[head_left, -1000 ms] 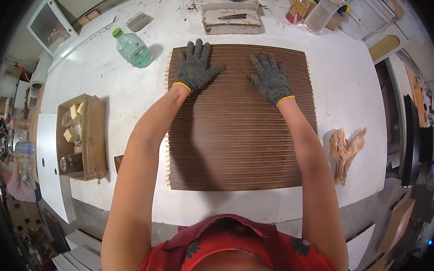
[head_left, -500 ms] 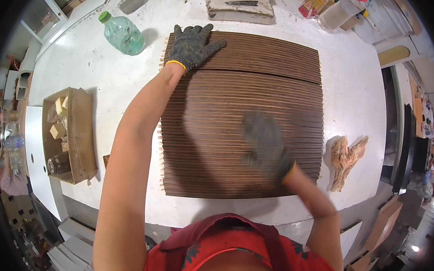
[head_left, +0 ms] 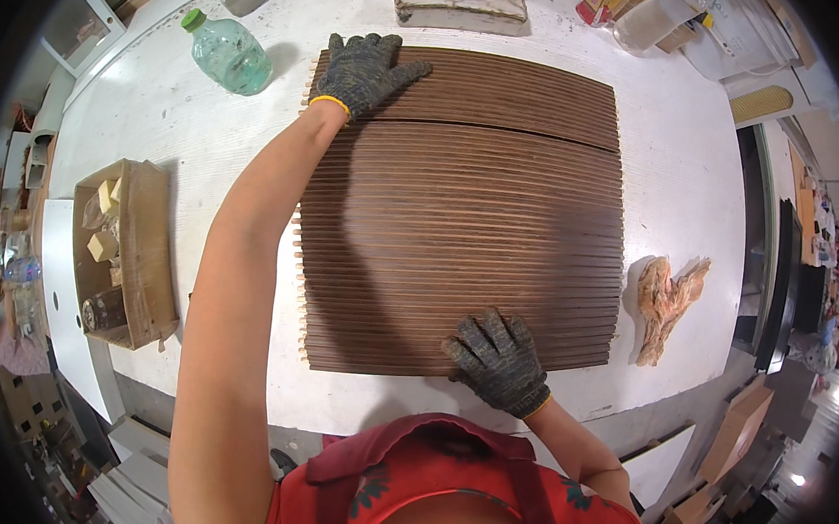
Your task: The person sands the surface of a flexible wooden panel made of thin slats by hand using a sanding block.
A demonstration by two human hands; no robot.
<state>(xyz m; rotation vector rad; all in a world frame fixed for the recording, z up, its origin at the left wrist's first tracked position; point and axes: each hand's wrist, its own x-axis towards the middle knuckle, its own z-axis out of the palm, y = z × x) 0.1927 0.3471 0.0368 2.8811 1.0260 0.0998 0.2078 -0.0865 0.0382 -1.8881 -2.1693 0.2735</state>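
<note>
A panel of dark brown wooden slats (head_left: 470, 217) lies flat before me, with light peg-like ends showing along its left and right sides. One wider gap runs across it near the far end. My left hand (head_left: 362, 74), in a dark grey knit glove with a yellow cuff, rests open on the panel's far left corner, thumb spread to the right. At the near edge, right of the middle, my right hand (head_left: 500, 363) wears a matching glove. Its fingers lie stretched over the nearest slats, while the palm overhangs the edge. Neither hand holds anything.
The white table (head_left: 225, 135) bears a green-tinted bottle (head_left: 228, 55) at far left and a cardboard box (head_left: 146, 255) with yellowish blocks at left. A crumpled cloth (head_left: 665, 306) lies at right. Behind the panel is a pale tray (head_left: 459, 13); containers (head_left: 650, 24) stand at far right.
My right hand, blurred over the middle of the slats earlier, has come back to the panel's near edge and is now sharp. My left hand keeps its place on the far left corner.
</note>
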